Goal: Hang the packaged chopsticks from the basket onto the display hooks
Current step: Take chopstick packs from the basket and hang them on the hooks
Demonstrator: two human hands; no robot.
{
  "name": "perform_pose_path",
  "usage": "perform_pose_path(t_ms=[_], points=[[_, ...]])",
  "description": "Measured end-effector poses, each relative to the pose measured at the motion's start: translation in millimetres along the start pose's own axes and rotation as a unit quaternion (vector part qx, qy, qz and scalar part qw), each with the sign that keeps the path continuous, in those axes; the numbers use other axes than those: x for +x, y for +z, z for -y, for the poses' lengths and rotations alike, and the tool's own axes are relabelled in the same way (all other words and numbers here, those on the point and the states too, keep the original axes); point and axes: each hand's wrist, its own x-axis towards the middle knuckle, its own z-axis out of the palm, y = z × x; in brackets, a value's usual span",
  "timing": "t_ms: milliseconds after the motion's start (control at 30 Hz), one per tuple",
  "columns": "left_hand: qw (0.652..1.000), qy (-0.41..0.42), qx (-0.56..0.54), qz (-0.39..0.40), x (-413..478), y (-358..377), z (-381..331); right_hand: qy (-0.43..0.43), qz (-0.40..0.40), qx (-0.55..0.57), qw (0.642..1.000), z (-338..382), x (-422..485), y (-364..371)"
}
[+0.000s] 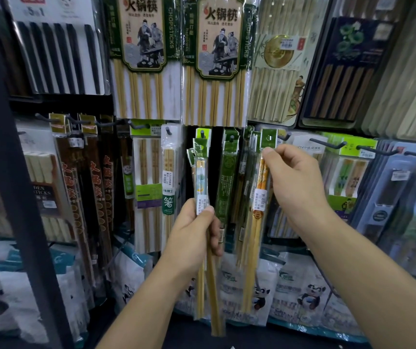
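Display wall of packaged chopsticks, seen from the head camera, with a black upright post point(13, 172) at near left. Two large hot-pot chopstick packs point(141, 56) hang top centre, above a crowded lower row of narrow packs on pegs. The basket is out of view. The left hand point(191, 238), centre, has its fingers and thumb wrapped round a bundle of narrow packs point(201, 177) at about mid-length; the bundle's tops fan apart near the hanging row and its lower ends splay. The right hand point(295, 182), right of centre, pinches a single orange-patterned pack point(259, 197) between thumb and fingers just below its green header card point(269, 138), which it holds up at peg height. A dark hook tip point(286, 136) shows just right of the header; whether the header's hole is already on a peg cannot be told. Likely risks: the small hole may miss the hook tip, so that the card bends or tears if pushed; the pack's long body may brush the tightly packed neighbours and lift one off its peg; and the splayed bundle may shed a pack from the one-handed grip.
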Motion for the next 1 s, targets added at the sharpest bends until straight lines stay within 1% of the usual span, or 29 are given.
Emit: perform_pose_path(t_ms=[100, 300, 467, 700, 767, 900, 1000], points=[[0.999, -0.001, 0.034, 0.007, -0.9, -1.2, 1.5, 0.005, 0.000, -0.013, 1.000, -1.9, 2.2, 0.2], [0.999, -0.012, 0.012, 0.028, -3.0, 1.0, 2.6, 0.015, -0.011, -0.015, 1.000, -4.9, 5.5, 1.3], [0.999, -0.009, 0.023, 0.041, -3.7, 2.8, 3.0, 0.026, -0.029, -0.018, 0.999, -3.2, 9.4, 1.9], [0.998, -0.008, 0.035, 0.043, -6.2, 3.7, 1.6, 0.013, -0.053, -0.054, 0.997, -0.1, 14.2, 3.6], [0.999, -0.015, 0.022, 0.046, -6.8, 4.0, 0.2, 0.012, -0.058, -0.064, 0.996, -3.7, 12.6, 3.2], [0.997, -0.033, -0.040, 0.058, -8.1, 5.1, -2.6, 0.024, -0.068, -0.090, 0.993, -14.9, 7.5, 1.0], [0.996, -0.028, -0.065, 0.062, -8.7, 6.9, -2.3, 0.034, -0.076, -0.104, 0.991, -19.2, 2.6, -1.6]])
